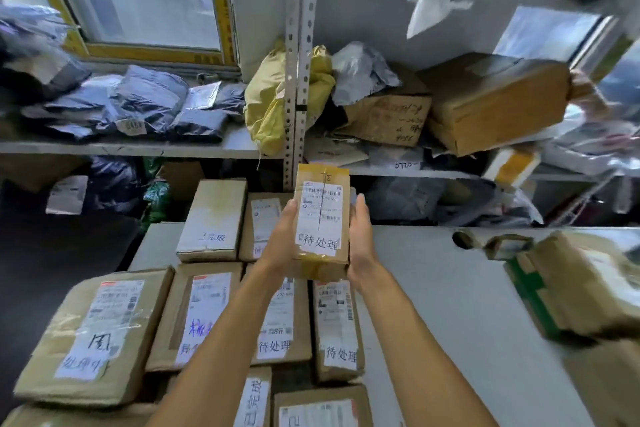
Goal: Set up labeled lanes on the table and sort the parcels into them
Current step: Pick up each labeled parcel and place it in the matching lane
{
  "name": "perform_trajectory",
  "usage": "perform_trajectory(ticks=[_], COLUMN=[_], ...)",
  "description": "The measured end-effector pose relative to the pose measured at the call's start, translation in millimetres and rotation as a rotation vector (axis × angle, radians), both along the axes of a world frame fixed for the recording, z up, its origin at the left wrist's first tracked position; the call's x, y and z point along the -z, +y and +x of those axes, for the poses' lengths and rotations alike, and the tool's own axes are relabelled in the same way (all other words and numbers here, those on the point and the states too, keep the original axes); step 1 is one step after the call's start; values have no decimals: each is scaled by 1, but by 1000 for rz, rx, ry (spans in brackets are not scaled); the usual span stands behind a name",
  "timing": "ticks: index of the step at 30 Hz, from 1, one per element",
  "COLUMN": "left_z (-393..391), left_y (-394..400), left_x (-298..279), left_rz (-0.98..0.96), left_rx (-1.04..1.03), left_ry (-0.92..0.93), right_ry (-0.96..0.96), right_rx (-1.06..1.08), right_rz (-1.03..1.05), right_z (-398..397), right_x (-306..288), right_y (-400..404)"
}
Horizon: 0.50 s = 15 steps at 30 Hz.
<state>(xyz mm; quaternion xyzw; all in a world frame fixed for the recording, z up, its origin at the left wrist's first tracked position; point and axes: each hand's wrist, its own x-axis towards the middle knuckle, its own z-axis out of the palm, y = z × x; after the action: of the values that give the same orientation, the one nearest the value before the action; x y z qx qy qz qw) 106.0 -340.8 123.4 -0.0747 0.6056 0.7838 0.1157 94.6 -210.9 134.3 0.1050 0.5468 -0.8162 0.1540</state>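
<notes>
Both hands grip one small box (pixel 321 218) above the counter (pixel 450 288), the left hand (pixel 282 239) on its left side, the right hand (pixel 360 236) on its right, fingers wrapped behind it and mostly hidden. The box's near end covers part of the parcel below it, and the left forearm crosses two more, hiding much of their writing.

The box carries a barcode slip with a pen line drawn through it and a white label (pixel 319 241) reading 待处理. Small print on the slip is too blurred to read.

On the left of the counter cartons lie edge to edge in rows. One (pixel 337 329) reads 待处理, as does its neighbour (pixel 277 326). A far carton (pixel 212 218) shows 完成, with the character before it unclear. A big carton (pixel 93 336) at the left edge bears hand-scrawled marks, hard to make out. The cartons at the bottom edge are cut off; one (pixel 254 399) shows 已完成.

Bare counter lies to the right of the rows, up to a taped parcel (pixel 581 284) by the right edge, which is blurred and cut off. A round hole (pixel 462 239) sits near the counter's far edge.

Behind, shelves (pixel 138 147) hold dark bags (pixel 138 104), a yellow sack (pixel 266 104) and brown boxes (pixel 491 100); the upper right is smeared.
</notes>
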Motion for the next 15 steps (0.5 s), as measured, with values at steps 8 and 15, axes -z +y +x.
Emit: perform_trajectory(ticks=[8, 15], left_z=[46, 108], left_y=[117, 238], left_x=[-3, 1], left_rz=[-68, -131], left_rx=[199, 270], left_ry=[21, -1], right_ry=[18, 1], right_rx=[218, 338], right_rz=[-4, -2], right_z=[79, 152], right_x=[-7, 5], right_y=[118, 233])
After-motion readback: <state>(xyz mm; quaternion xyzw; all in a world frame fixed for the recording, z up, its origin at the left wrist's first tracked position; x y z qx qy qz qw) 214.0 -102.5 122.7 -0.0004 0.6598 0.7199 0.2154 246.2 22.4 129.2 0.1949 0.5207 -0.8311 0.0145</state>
